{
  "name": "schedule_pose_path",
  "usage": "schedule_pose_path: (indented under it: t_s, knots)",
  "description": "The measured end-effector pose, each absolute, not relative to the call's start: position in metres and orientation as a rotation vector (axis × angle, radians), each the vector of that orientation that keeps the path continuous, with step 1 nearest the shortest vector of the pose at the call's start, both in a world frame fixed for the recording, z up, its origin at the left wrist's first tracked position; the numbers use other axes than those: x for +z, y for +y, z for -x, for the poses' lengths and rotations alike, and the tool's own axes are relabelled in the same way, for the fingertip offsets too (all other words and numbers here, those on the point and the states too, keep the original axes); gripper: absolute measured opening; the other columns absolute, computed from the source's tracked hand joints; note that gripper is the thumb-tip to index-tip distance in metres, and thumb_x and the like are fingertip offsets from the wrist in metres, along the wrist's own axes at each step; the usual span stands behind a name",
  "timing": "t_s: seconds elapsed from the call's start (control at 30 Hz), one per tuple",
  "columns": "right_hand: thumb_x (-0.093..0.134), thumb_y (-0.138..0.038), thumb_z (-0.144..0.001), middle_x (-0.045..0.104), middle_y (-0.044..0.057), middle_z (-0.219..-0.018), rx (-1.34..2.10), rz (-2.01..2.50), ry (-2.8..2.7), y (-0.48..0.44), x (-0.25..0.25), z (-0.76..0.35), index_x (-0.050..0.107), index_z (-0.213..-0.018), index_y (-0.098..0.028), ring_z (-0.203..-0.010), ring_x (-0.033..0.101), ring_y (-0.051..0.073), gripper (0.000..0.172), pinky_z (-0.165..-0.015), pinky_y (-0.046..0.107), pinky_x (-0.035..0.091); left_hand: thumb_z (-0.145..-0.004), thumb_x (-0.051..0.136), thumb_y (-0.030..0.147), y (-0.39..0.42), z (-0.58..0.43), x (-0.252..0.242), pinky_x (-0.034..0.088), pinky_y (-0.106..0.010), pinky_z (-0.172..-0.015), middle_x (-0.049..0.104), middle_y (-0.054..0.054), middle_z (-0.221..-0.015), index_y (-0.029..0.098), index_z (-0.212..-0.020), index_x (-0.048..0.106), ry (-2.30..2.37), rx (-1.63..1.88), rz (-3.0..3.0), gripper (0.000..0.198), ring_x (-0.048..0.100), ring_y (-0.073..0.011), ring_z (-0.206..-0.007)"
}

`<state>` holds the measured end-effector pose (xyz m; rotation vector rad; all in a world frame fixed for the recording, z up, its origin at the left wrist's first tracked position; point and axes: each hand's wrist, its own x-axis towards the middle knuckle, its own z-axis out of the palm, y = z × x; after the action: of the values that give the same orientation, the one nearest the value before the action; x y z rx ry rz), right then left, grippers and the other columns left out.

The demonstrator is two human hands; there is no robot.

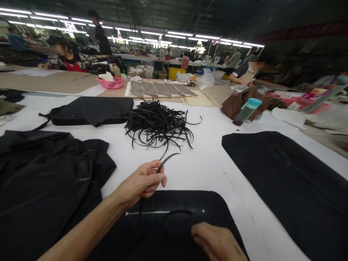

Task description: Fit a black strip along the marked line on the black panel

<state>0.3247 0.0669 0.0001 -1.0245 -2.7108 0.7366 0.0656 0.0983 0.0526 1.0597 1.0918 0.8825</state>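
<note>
The left hand (149, 180) pinches a black strip (169, 158) that juts to its right; a pile of strips (157, 121) lies beyond it; the right hand (214, 237) curls over a black panel (190, 199), its hold unclear.

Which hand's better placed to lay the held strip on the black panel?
Left hand, probably: it pinches the strip near the far edge of the black panel. The right hand sits lower right, farther from the strip's upper end; whether it holds anything is unclear.
</note>
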Motion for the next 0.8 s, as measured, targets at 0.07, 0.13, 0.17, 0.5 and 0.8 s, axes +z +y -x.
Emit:
schedule_pose_path:
  t_s: [0.07, 0.13, 0.17, 0.5, 0.8]
  knots:
    - [0.034, -0.018, -0.092, 0.058, -0.003, -0.071, 0.791, 0.999, -2.685, 0.064, 0.007, -0.317, 0.053, -0.089, -0.024, -0.062, 0.057, 0.011, 0.019, -0.057, 0.018, 0.039, -0.066, 0.069, 0.032, 0.064, -0.050, 0.047, 0.007, -0.016, -0.034, 0.045, 0.009, -0.057, 0.020, -0.078, 0.043, 1.040, 0.936, -0.767, 0.031, 0.014, -0.0001, -0.037]
    - [0.035, -0.016, -0.092, 0.059, -0.003, -0.074, 0.835, 0.956, -2.678, 0.060, 0.010, -0.308, 0.052, -0.093, -0.024, -0.066, 0.057, 0.012, 0.019, -0.061, 0.020, 0.040, -0.062, 0.073, 0.033, 0.031, -0.043, 0.035, 0.005, -0.017, -0.034, 0.039, 0.011, -0.043, 0.018, -0.076, 0.048, 1.055, 0.904, -0.655, 0.033, 0.016, -0.0003, -0.033]
    - [0.035, -0.015, -0.091, 0.059, -0.002, -0.075, 0.858, 0.931, -2.684, 0.058, 0.011, -0.304, 0.051, -0.095, -0.023, -0.067, 0.057, 0.012, 0.019, -0.062, 0.021, 0.040, -0.064, 0.072, 0.036, 0.017, -0.043, 0.029, 0.004, -0.018, -0.034, 0.038, 0.011, -0.038, 0.017, -0.078, 0.051, 1.071, 0.874, -0.633, 0.031, 0.016, -0.0009, -0.031]
    - [0.037, -0.012, -0.087, 0.058, -0.003, -0.069, 0.869, 0.594, -2.746, 0.038, 0.008, -0.262, 0.052, -0.085, -0.025, -0.056, 0.053, 0.013, 0.020, -0.052, 0.024, 0.035, -0.078, 0.057, 0.042, -0.045, -0.047, 0.016, 0.025, -0.020, -0.041, 0.061, -0.005, -0.095, 0.020, -0.084, 0.068, 1.167, 1.018, -0.680, 0.025, 0.032, -0.0023, -0.044]
    - [0.036, -0.022, -0.092, 0.059, -0.005, -0.073, 1.017, 0.858, -2.592, 0.043, 0.025, -0.284, 0.053, -0.090, -0.028, -0.066, 0.058, 0.011, 0.018, -0.063, 0.019, 0.042, -0.068, 0.055, 0.027, -0.056, -0.052, 0.025, 0.037, -0.022, -0.059, 0.057, 0.002, -0.070, 0.021, -0.079, 0.066, 1.497, 0.437, -0.740, 0.017, 0.051, -0.0152, -0.067]
